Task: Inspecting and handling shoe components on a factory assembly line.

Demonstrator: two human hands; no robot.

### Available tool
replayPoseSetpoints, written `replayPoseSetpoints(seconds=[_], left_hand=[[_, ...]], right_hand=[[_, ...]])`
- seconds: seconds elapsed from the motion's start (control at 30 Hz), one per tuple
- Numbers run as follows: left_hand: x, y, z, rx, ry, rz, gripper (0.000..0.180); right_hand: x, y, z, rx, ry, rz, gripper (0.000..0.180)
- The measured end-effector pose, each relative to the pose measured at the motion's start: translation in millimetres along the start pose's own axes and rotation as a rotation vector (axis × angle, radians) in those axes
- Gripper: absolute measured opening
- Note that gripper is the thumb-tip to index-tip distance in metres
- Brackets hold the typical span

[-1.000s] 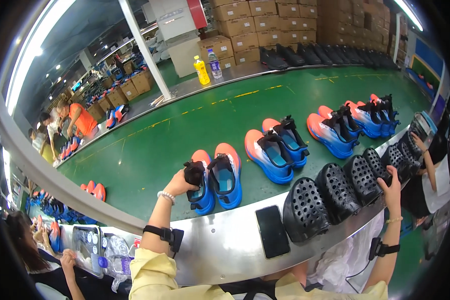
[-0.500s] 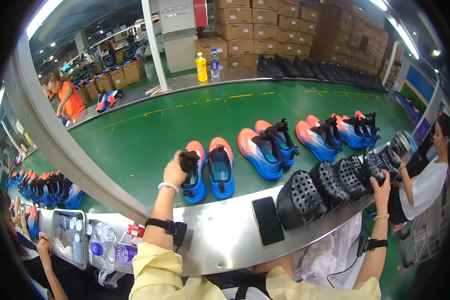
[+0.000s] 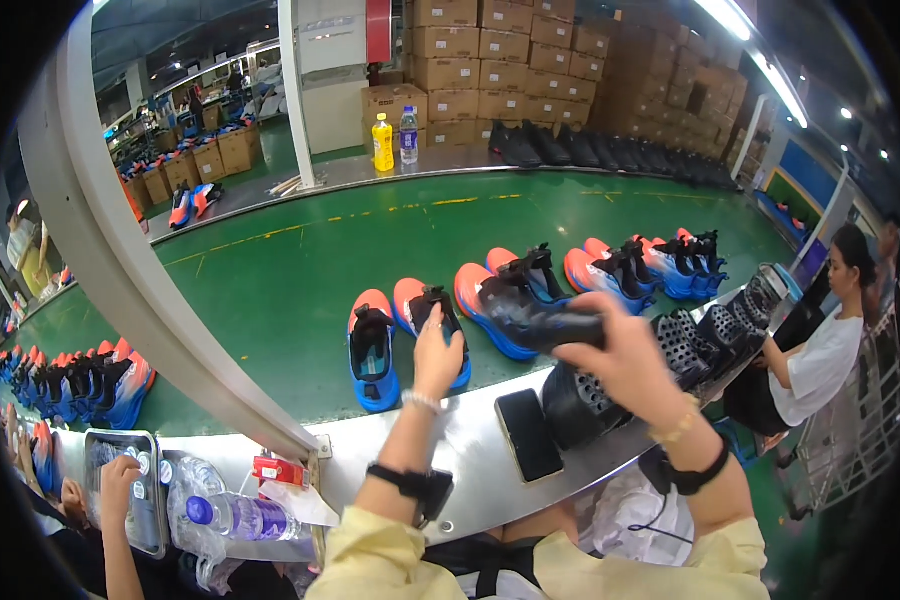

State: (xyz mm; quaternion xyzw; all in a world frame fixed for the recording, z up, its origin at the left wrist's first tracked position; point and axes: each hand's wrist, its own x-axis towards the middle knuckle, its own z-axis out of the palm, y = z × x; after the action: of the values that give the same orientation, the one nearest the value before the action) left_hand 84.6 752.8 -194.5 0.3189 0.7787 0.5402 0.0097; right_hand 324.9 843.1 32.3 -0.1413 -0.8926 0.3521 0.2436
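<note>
My left hand (image 3: 437, 362) reaches over a coral, white and blue running shoe (image 3: 417, 296), its fingers closed at the black tongue and collar. Just left of it, its mate (image 3: 372, 346) stands toe away from me, blue insole showing. My right hand (image 3: 625, 352) grips a black clog (image 3: 535, 318), held in the air and smeared by motion. This clog partly covers another running shoe pair (image 3: 540, 268) behind it. Beneath my right hand, a row of black perforated clogs (image 3: 678, 345) lines the steel ledge (image 3: 410, 455).
A phone (image 3: 529, 435) lies on the ledge beside the clogs. More running shoes (image 3: 675, 265) stand on the green belt (image 3: 270, 330). A slanted white post (image 3: 160, 280) rises at left, near a bottle (image 3: 245, 517). A co-worker (image 3: 820, 350) sits at right.
My right hand has come left from the clog row, carrying a clog. My left hand has shifted from the left shoe of the near pair to the right one. The view has shifted slightly.
</note>
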Motion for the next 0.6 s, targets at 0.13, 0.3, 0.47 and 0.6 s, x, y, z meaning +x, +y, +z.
replayPoseSetpoints(seconds=[0.13,0.3,0.47,0.6], left_hand=[[-66,21,-9,0.141,0.201,0.047,0.05],[-68,-1,-27,-0.102,0.057,-0.047,0.049],[-64,-5,-29,-0.068,0.071,-0.095,0.039],[-64,-14,-31,-0.038,0.092,-0.111,0.038]], right_hand=[[54,28,70,-0.346,-0.155,-0.107,0.045],[126,19,131,-0.36,-0.532,0.159,0.043],[135,57,206,-0.795,-0.316,-0.175,0.035],[132,74,268,-0.752,-0.223,0.016,0.015]])
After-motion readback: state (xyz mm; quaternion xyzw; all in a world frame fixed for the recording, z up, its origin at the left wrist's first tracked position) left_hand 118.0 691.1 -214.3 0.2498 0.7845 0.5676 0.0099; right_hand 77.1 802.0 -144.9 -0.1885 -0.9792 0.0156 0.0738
